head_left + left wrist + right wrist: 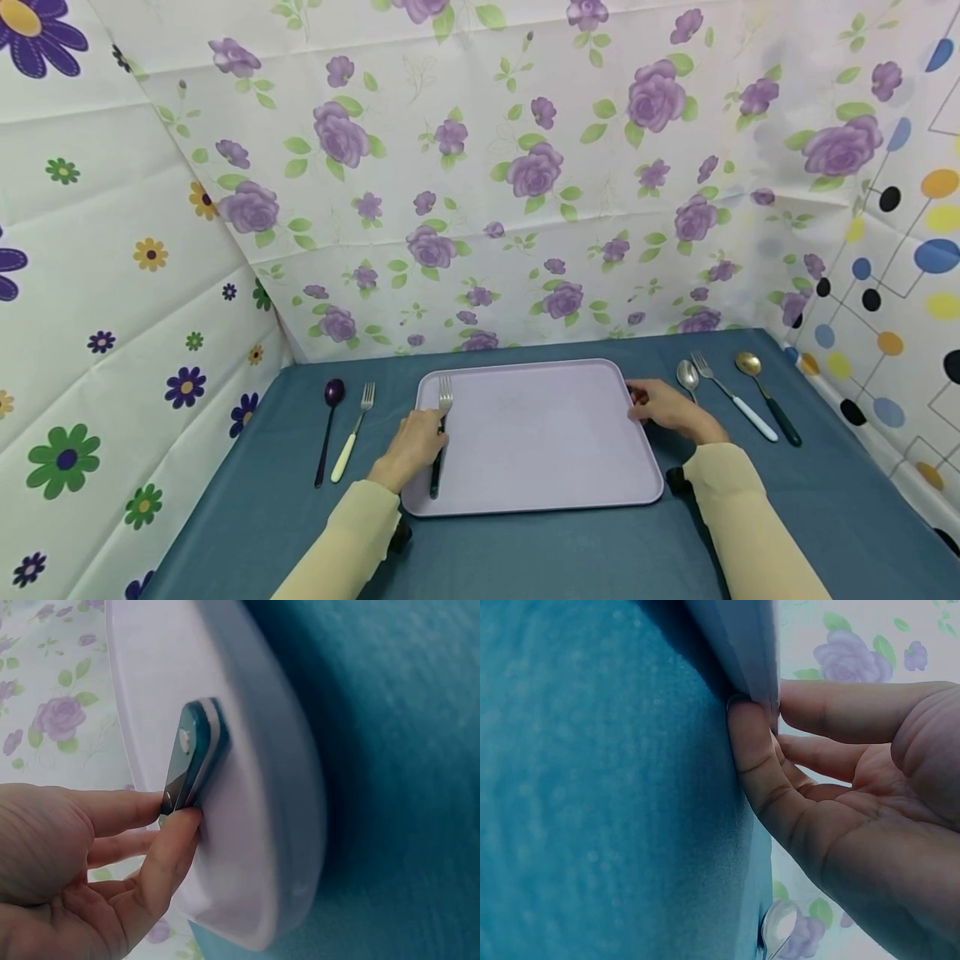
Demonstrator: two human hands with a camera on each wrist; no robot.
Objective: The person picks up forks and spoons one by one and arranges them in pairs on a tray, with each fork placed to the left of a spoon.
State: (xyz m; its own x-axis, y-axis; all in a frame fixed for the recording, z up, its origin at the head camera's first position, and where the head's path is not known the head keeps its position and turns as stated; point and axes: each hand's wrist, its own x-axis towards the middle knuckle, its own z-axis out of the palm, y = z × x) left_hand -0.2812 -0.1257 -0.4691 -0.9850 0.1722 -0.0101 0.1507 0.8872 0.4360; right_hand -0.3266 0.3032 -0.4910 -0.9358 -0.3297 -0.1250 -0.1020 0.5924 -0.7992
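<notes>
The left hand (pixel 411 446) pinches a fork (pixel 438 465) near the tray's (pixel 540 442) left edge; the right hand (pixel 671 407) seemingly grips its right edge.

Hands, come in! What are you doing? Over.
Left hand pinching dark-handled fork over tray. Right hand gripping tray's right edge. Silver spoon nearby, nothing visibly blocking.

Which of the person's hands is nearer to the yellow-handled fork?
Left. In the head view, the left hand is just right of the yellow-handled fork, pinching a dark-handled fork over the tray; the right hand is farther away, holding the tray's right edge.
</notes>
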